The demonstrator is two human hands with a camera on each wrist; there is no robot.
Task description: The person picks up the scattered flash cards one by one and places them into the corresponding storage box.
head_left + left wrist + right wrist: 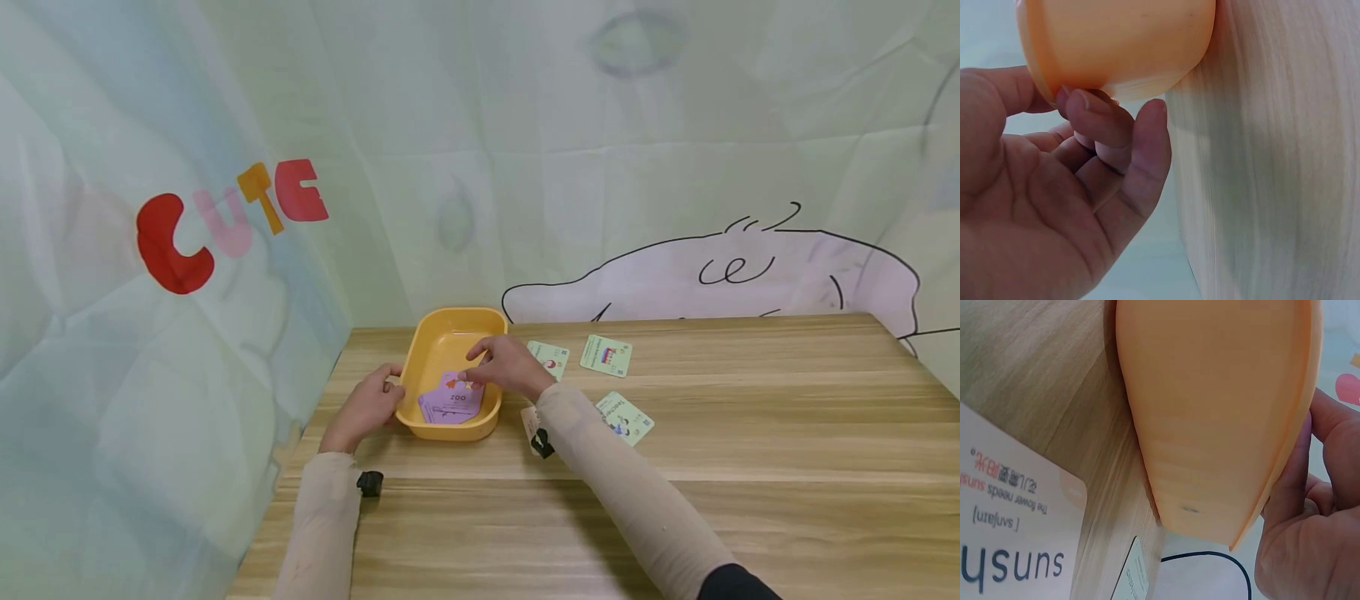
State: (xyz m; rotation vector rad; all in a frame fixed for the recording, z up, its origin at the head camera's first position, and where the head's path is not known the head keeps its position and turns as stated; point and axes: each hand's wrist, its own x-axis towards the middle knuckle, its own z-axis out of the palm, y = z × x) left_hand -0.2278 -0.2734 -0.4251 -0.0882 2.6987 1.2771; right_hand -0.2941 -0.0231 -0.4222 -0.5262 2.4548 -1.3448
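Note:
A yellow plastic tray (450,432) stands on the table, holding several purple cards (453,402), the top one reading "ZOO". My left hand (367,408) grips the tray's left rim; in the left wrist view, its thumb and curled fingers meet at the rim. Reaching over the right side, my right hand (510,365) has its thumb and finger at the upper edge of the top purple card and seems to pinch it. The right wrist view shows a purple sliver by these fingers, while the tray wall (1210,412) hides the rest of the card.
Right of the tray lie green cards, one (606,356) near the back, another (628,421) reading "Teacher" and a third (547,354) partly behind my right hand. A pale "sunsh…" card (1016,512) lies near my right wrist. Printed cloth (420,208) hangs behind the wooden table (750,467).

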